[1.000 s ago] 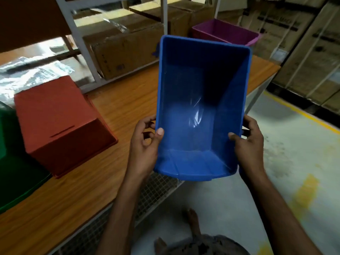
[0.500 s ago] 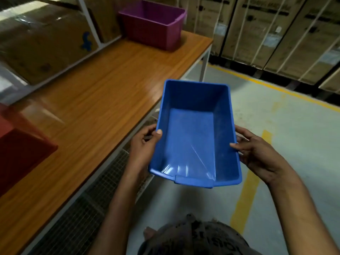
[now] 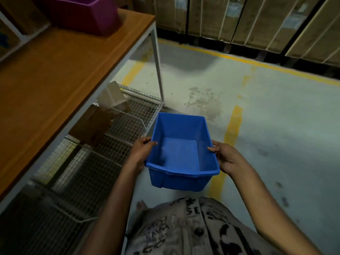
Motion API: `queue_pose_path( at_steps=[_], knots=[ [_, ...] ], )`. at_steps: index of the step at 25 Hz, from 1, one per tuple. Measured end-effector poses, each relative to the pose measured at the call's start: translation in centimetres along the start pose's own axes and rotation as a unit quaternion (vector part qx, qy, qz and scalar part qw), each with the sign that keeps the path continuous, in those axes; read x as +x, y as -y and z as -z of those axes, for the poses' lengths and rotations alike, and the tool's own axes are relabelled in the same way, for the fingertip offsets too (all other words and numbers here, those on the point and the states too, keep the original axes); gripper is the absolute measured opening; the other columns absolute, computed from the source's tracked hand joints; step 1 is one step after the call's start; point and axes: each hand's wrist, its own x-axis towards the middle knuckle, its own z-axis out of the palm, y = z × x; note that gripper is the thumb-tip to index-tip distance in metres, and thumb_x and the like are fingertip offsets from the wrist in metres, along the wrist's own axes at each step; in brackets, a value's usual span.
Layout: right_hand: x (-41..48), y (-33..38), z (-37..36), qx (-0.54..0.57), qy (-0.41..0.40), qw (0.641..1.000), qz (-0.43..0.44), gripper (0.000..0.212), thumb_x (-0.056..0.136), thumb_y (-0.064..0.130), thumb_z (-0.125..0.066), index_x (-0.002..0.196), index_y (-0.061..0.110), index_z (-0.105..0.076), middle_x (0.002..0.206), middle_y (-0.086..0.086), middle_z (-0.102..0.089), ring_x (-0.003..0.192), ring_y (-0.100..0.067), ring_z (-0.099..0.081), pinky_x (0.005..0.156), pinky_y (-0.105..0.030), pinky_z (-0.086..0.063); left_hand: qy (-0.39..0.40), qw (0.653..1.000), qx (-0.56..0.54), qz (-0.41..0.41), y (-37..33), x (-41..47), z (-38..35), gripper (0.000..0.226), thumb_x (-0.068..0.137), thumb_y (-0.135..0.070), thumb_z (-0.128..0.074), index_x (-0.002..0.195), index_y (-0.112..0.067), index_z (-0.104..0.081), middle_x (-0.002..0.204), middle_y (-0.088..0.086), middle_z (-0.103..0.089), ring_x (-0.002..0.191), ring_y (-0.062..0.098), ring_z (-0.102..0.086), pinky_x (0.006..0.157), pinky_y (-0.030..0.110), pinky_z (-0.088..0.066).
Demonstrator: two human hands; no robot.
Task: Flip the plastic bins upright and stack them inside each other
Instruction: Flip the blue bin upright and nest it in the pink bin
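I hold a blue plastic bin (image 3: 181, 155) upright in the air, off the table's front right corner and over the floor. My left hand (image 3: 140, 152) grips its left rim, thumb hooked over the edge. On the opposite rim, my right hand (image 3: 225, 158) grips the same way. The bin is empty and its open side faces up. A purple bin (image 3: 81, 12) stands upright on the far end of the wooden table (image 3: 46, 80).
A wire-mesh shelf (image 3: 103, 162) with cardboard pieces (image 3: 92, 124) runs under the table. A white table leg (image 3: 158, 65) stands at the corner. Strapped cardboard cartons (image 3: 257, 19) line the back. Grey floor with yellow lines (image 3: 230, 129) lies to the right.
The blue bin went from tilted toward me to level and upright, and came lower and off the table's edge. The view swung right, so the red and green bins left the frame.
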Motion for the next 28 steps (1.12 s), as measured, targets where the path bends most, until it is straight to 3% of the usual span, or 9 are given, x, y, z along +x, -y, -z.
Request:
queue_pose_path(
  at_steps=[3,5,7,9,13,17,20,23,28],
  knots=[
    [1.5,1.4,2.9,0.042,-0.016,0.999,0.002,0.048,0.095,-0.012,-0.050,0.138,0.007,-0.060,0.116,-0.018,-0.070,0.109,-0.039,-0.065,0.100,-0.056,-0.052,0.018,1.000,0.000,0.011,-1.0,1.2,-3.1,0.024,0.098,-0.007,-0.060,0.113,-0.022,-0.070,0.098,0.003,-0.070,0.078,0.016,-0.065,0.062,0.032,-0.054],
    [2.5,2.8,3.9,0.046,-0.023,0.998,0.019,0.052,0.093,-0.014,-0.054,0.139,0.010,-0.059,0.123,-0.014,-0.070,0.117,-0.037,-0.065,0.100,-0.055,-0.053,0.028,0.999,-0.004,0.015,-1.8,2.6,-4.5,0.035,0.096,-0.004,-0.060,0.120,-0.028,-0.068,0.099,-0.001,-0.070,0.081,0.015,-0.065,0.060,0.030,-0.052],
    [3.1,4.6,4.4,-0.040,-0.059,0.994,0.081,0.056,0.090,-0.016,-0.056,0.135,0.016,-0.059,0.124,-0.006,-0.069,0.112,-0.028,-0.068,0.082,-0.041,-0.059,0.028,1.000,0.006,-0.004,-2.7,4.7,-5.8,0.044,0.093,0.002,-0.059,0.124,-0.028,-0.066,0.104,0.003,-0.071,0.084,0.014,-0.065,0.062,0.030,-0.053],
    [3.5,6.6,4.1,-0.148,-0.111,0.970,0.159,0.059,0.082,-0.013,-0.060,0.130,0.020,-0.058,0.115,0.002,-0.066,0.096,-0.015,-0.067,0.069,-0.027,-0.055,0.023,0.999,0.027,-0.040,-3.7,6.8,-7.2,0.048,0.089,0.009,-0.058,0.123,-0.023,-0.065,0.105,0.009,-0.070,0.081,0.015,-0.065,0.060,0.028,-0.052],
    [7.2,11.4,3.7,-0.271,-0.192,0.909,0.253,0.063,0.059,0.018,-0.057,0.122,0.023,-0.058,0.100,0.006,-0.062,0.079,-0.006,-0.061,0.062,-0.013,-0.044,0.031,0.993,0.065,-0.088,-7.5,12.5,-10.5,0.046,0.082,0.015,-0.060,0.108,-0.023,-0.060,0.099,0.010,-0.066,0.084,0.023,-0.063,0.058,0.027,-0.050],
    [11.9,17.9,3.5,-0.366,-0.234,0.863,0.258,0.067,0.066,0.016,-0.061,0.133,0.022,-0.058,0.117,-0.003,-0.058,0.094,-0.020,-0.065,0.070,-0.026,-0.048,0.051,0.982,0.120,-0.135,-14.4,17.5,-13.0,0.036,0.085,0.011,-0.060,0.112,-0.012,-0.057,0.095,0.007,-0.062,0.074,0.012,-0.059,0.050,0.011,-0.047],
    [14.7,22.0,2.6,-0.417,-0.280,0.825,0.258,0.067,0.077,0.004,-0.062,0.141,0.022,-0.052,0.123,-0.003,-0.051,0.105,-0.026,-0.061,0.076,-0.031,-0.044,0.065,0.969,0.157,-0.180,-19.0,20.8,-14.3,0.032,0.087,0.003,-0.063,0.112,-0.014,-0.054,0.094,0.003,-0.060,0.076,0.016,-0.060,0.057,0.018,-0.044],
    [17.6,26.1,1.8,-0.446,-0.304,0.796,0.275,0.067,0.077,0.003,-0.060,0.141,0.022,-0.052,0.123,-0.005,-0.051,0.115,-0.028,-0.054,0.077,-0.033,-0.044,0.024,0.945,0.223,-0.237,-22.2,23.3,-15.8,0.032,0.085,-0.007,-0.065,0.113,-0.017,-0.053,0.097,0.001,-0.059,0.074,0.010,-0.058,0.058,0.022,-0.039],
    [22.8,33.8,0.9,-0.433,-0.284,0.794,0.319,0.071,0.074,0.001,-0.062,0.141,0.022,-0.054,0.124,-0.005,-0.053,0.114,-0.027,-0.055,0.084,-0.034,-0.047,-0.049,0.929,0.249,-0.270,-26.8,27.4,-17.9,0.035,0.085,-0.014,-0.063,0.117,-0.018,-0.049,0.106,0.000,-0.055,0.083,0.020,-0.060,0.066,0.032,-0.044]
  ],
)
